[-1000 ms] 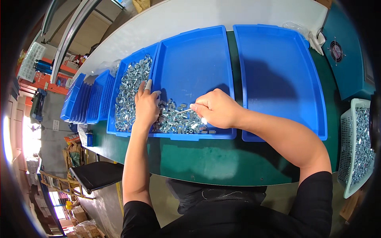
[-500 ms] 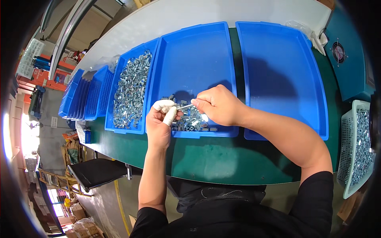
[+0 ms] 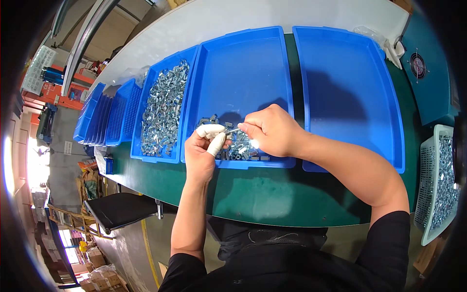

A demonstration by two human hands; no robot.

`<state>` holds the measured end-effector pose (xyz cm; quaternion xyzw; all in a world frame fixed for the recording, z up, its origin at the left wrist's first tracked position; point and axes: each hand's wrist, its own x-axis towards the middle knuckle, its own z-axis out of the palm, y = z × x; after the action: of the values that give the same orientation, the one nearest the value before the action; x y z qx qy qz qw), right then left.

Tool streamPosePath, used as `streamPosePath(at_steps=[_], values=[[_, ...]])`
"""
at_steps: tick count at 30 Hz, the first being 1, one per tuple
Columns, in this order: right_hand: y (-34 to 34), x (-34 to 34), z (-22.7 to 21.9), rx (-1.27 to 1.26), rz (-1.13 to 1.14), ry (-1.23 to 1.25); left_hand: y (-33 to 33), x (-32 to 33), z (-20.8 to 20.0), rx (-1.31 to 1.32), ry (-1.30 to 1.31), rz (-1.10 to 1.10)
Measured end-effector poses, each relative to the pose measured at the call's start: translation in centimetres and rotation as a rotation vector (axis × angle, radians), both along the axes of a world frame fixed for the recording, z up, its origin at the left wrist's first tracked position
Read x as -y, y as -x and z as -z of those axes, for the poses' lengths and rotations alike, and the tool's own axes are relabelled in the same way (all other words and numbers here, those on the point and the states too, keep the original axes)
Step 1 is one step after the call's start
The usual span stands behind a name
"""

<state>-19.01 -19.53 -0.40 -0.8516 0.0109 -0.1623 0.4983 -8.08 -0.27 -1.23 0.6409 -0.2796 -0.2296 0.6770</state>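
Observation:
My left hand (image 3: 203, 148), with white coverings on its thumb and a finger, is closed in a pinch around a small metal part too hidden to name exactly. To its right, my right hand (image 3: 272, 129) grips a slim metal rod (image 3: 234, 130) between thumb and fingers, its tip meeting the left fingertips. Both hands are above the near end of the middle blue tray (image 3: 243, 73). Beneath them lies a pile of small shiny metal pieces (image 3: 238, 153), partly covered by my fingers.
Left of the middle tray, another blue tray (image 3: 141, 138) is full of metal pieces (image 3: 165, 107). Further left stand blue perforated baskets (image 3: 114, 119). A third blue tray (image 3: 350, 73) lies right. Beyond are a pale basket of metal pieces (image 3: 428, 160) and a teal machine (image 3: 428, 92).
The view has shifted slightly. Both hands keep their pinch, and the rod still spans between them at nearly the same place.

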Motion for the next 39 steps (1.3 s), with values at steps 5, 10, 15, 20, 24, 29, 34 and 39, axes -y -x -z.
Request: streamPosePath(at_steps=[5,10,15,20,24,29,34,39], values=[[0.1,-0.6,0.4,0.285,0.003,0.133,0.9,1.0,-0.1,-0.166,0.038,0.129],[0.0,0.0,-1.3,-0.368,-0.17,-0.373,2.1,0.6,0.7,0.105,0.085,0.076],[0.0,0.1,-1.2,-0.378,-0.127,-0.428,2.1,1.6,-0.4,0.261,0.04,0.056],[0.2,-0.6,-0.5,-0.152,-0.145,-0.206,0.6,-0.1,-0.5,0.408,-0.082,0.032],[0.0,-0.1,-1.1,-0.176,0.004,-0.275,-4.2,-4.4,-1.0,0.393,-0.14,-0.316],[-0.3,-0.1,0.0,-0.122,0.003,-0.286,-8.3,-6.5,-0.8,1.032,-0.542,-0.539],[-0.1,0.0,-0.5,-0.225,0.003,-0.37,-6.4,-1.5,-1.1,1.261,-0.618,-0.079],[-0.3,0.0,-0.1,-0.176,-0.02,-0.374,-7.7,1.1,-1.3,1.24,-0.866,0.07]])
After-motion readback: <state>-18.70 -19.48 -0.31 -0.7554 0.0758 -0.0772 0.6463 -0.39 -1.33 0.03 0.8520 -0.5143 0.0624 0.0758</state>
